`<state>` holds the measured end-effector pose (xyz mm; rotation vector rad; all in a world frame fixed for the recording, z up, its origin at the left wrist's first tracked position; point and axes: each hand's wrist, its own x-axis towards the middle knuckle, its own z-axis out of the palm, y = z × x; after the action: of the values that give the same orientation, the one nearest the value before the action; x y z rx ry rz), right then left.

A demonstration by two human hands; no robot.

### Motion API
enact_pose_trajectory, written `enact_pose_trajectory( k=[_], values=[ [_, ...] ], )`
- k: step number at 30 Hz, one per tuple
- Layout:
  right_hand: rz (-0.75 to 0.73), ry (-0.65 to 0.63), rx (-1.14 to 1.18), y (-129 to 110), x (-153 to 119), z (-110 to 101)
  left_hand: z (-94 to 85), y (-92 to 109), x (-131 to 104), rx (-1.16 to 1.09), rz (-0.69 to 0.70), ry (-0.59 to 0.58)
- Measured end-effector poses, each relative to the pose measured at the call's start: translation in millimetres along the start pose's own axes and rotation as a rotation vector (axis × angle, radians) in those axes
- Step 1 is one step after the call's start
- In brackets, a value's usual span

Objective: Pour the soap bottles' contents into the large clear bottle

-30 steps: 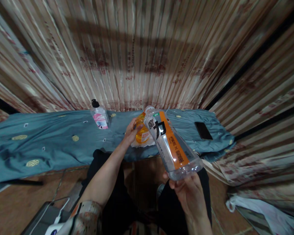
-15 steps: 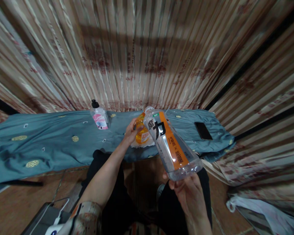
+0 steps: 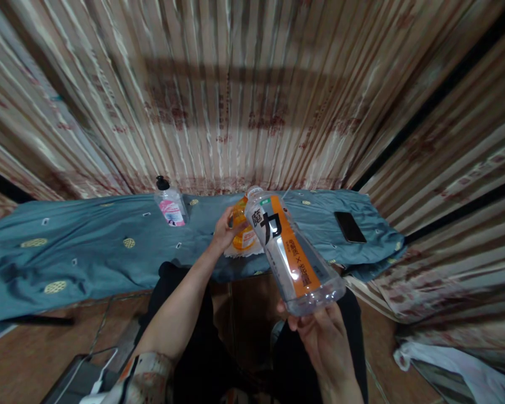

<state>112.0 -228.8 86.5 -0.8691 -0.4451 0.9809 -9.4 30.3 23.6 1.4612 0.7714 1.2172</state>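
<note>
A large clear bottle [image 3: 292,255] with an orange label is tilted, its open neck up and to the left, its base toward me. My right hand [image 3: 322,331] grips it by the base. Fingers of my left hand [image 3: 226,229] are wrapped round an orange bottle [image 3: 243,238] standing on a white scalloped mat [image 3: 235,254]. The clear bottle's neck is close above the orange bottle's top and hides part of it; whether they touch I cannot tell.
A clear bottle with a pink label and black cap [image 3: 171,207] stands on the blue-green cloth [image 3: 105,235] at left. A black phone [image 3: 350,226] lies at right. Behind hangs a striped curtain [image 3: 244,112]. A white bag [image 3: 454,365] is at lower right.
The clear bottle has shifted very slightly left and down in the view, still in my right hand. My left hand stays on the orange bottle. The camera view has tilted slightly.
</note>
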Motion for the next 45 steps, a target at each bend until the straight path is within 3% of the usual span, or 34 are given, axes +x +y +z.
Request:
enact_pose_trajectory(
  k=[17, 34, 41, 45],
  values=[
    [0.018, -0.037, -0.065, 4, -1, 0, -2.6, -3, -2, 0.054, 0.019, 0.016],
    [0.025, -0.004, -0.04, 7, 3, -10, -8.7, -26, 3, 0.136, 0.045, 0.094],
    [-0.001, 0.012, -0.048, 5, 2, -4, -8.7, -21, 2, 0.154, 0.058, 0.107],
    [0.031, -0.033, -0.072, 8, 4, -15, -7.5, -17, 1, 0.171, 0.077, 0.119]
  ],
)
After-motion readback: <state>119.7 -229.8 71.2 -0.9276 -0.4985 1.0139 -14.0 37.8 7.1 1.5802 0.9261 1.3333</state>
